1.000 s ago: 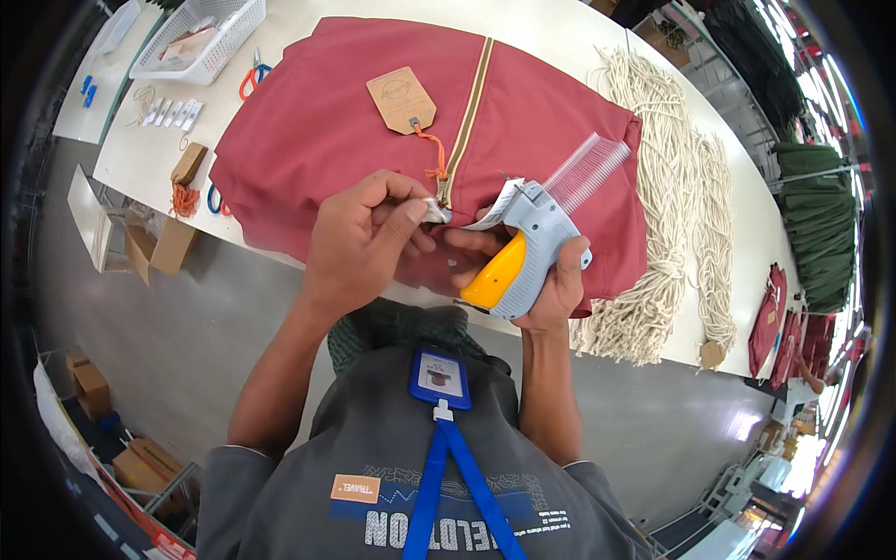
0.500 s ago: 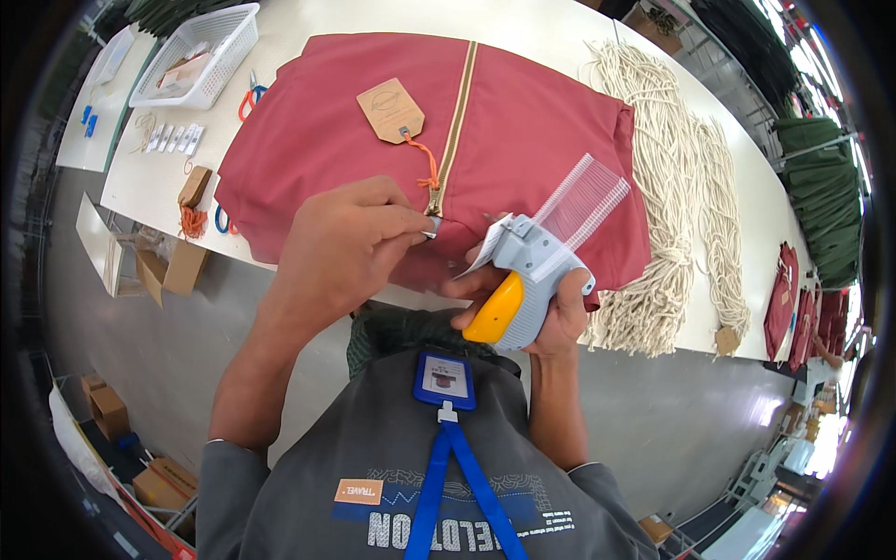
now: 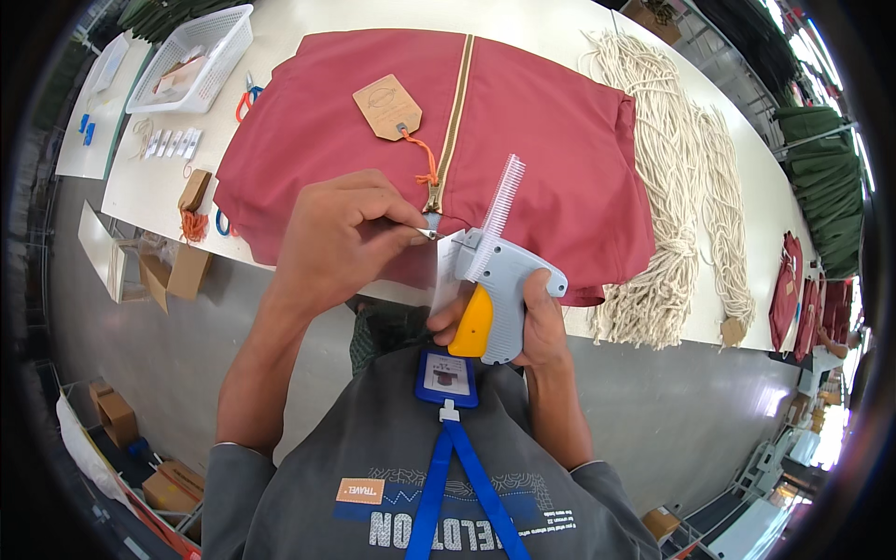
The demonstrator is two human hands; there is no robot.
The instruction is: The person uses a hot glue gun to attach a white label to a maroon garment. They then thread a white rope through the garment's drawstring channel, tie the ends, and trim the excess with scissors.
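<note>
A dark red fabric bag [image 3: 345, 103] lies on the white table, a brass zipper [image 3: 457, 121] running down its middle. A brown card tag [image 3: 387, 107] hangs from an orange cord [image 3: 425, 159] by the zipper's near end. My left hand [image 3: 336, 243] pinches the small metal zipper pull [image 3: 428, 233]. In my right hand [image 3: 541, 327] is a grey tagging gun [image 3: 509, 289] with a yellow trigger, its strip of clear fasteners [image 3: 499, 210] standing up from the top. A white tag [image 3: 446, 271] sits at the gun's needle end, close to the zipper pull.
Cream rope bundles [image 3: 653, 205] lie right of the bag. On the left are a white basket [image 3: 201, 70], orange-handled scissors [image 3: 247, 98], small white packs [image 3: 175, 143] and a stack of brown tags [image 3: 194, 189]. Cardboard boxes [image 3: 177, 271] stand below the table edge; red bags [image 3: 787, 289] hang far right.
My right hand has turned the tagging gun and brought it left, so the white tag's edge is now near the zipper pull. My left hand keeps its pinch on the pull.
</note>
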